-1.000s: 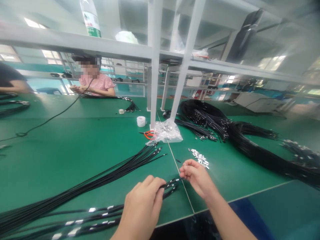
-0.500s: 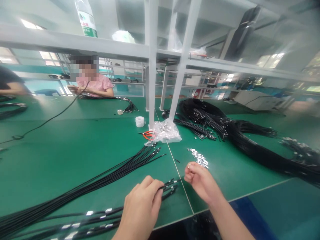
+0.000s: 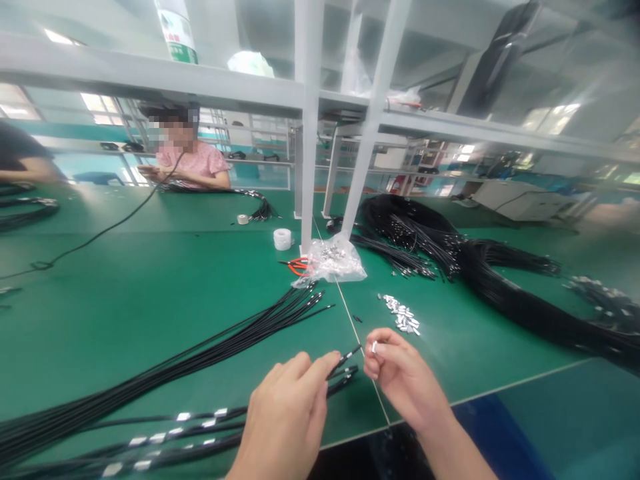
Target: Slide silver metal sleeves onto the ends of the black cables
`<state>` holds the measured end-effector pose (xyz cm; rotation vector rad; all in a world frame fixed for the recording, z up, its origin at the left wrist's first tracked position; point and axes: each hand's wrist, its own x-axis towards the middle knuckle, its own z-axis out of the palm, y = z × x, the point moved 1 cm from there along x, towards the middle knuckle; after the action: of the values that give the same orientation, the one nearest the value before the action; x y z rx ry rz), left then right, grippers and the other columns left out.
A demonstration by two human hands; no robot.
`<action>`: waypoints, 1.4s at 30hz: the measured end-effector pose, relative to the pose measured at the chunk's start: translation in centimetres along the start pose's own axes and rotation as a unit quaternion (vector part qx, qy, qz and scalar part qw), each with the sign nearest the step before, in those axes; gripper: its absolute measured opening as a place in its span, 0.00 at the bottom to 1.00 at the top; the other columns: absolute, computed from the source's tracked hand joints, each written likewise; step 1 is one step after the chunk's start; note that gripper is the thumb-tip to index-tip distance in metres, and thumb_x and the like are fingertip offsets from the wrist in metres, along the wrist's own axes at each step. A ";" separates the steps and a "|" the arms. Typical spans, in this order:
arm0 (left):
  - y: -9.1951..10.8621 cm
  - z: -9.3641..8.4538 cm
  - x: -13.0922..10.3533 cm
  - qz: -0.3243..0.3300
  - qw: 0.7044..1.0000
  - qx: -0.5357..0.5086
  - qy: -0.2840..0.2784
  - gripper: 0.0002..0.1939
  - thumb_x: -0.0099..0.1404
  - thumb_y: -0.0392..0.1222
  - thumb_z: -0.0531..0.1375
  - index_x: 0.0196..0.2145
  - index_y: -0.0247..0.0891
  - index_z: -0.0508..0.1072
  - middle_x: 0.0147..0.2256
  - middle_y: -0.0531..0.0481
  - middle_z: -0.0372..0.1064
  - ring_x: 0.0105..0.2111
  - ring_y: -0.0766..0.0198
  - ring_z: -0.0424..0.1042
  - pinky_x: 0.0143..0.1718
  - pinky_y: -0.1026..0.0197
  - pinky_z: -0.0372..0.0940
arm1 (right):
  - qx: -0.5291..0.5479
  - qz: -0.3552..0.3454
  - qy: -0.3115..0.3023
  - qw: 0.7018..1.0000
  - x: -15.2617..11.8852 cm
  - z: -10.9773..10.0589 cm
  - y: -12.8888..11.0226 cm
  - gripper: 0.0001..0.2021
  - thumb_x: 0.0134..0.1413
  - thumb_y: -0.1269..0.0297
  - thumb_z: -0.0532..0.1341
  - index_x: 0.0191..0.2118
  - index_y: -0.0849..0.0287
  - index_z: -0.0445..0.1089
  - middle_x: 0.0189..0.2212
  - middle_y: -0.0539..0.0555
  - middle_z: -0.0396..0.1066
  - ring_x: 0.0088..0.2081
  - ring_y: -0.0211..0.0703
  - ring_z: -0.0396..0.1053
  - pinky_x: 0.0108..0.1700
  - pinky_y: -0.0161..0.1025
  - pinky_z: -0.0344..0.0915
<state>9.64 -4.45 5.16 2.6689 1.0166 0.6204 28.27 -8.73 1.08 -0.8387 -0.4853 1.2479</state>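
My left hand point(image 3: 287, 410) is closed around a black cable point(image 3: 350, 355), whose tip points right from between thumb and forefinger and carries a small white band. More cable ends point(image 3: 349, 377) lie just beneath those fingers. My right hand point(image 3: 403, 377) pinches a small silver metal piece point(image 3: 375, 347) between thumb and fingertips, a short gap from the cable tip. Behind this hand lies a loose pile of similar silver pieces point(image 3: 401, 315). To the left, a long bundle of black cables point(image 3: 200, 360) stretches across the green tabletop point(image 3: 125, 300).
A clear plastic bag of silver pieces point(image 3: 340, 260) sits by the shelf post point(image 3: 309, 167), beside orange-handled pliers point(image 3: 299, 267) and a white tape roll point(image 3: 282, 239). Thick coiled black cables point(image 3: 500, 293) cover the right side. Across the table sits a person in pink point(image 3: 205, 165).
My right hand has turned slightly, so the silver piece in its fingertips now shows clearly. In my left fingers, one cable tip now stands out further, angled up. The camera view has shifted slightly.
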 end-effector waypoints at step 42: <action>-1.7 -2.1 2.1 -0.080 0.965 -0.120 -0.218 0.05 0.59 0.40 0.55 0.26 0.43 0.67 0.26 0.59 0.69 0.28 0.66 0.66 0.29 0.67 0.54 | -0.320 -0.068 -0.003 0.945 -2.0 4.4 0.3 0.06 0.50 0.66 0.60 0.30 0.62 0.72 0.22 0.49 0.66 0.25 0.35 0.63 0.31 0.33 0.61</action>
<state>9.10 -1.66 7.11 2.3315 0.9455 0.1032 24.31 -9.39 3.79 -1.3187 -0.9658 0.9654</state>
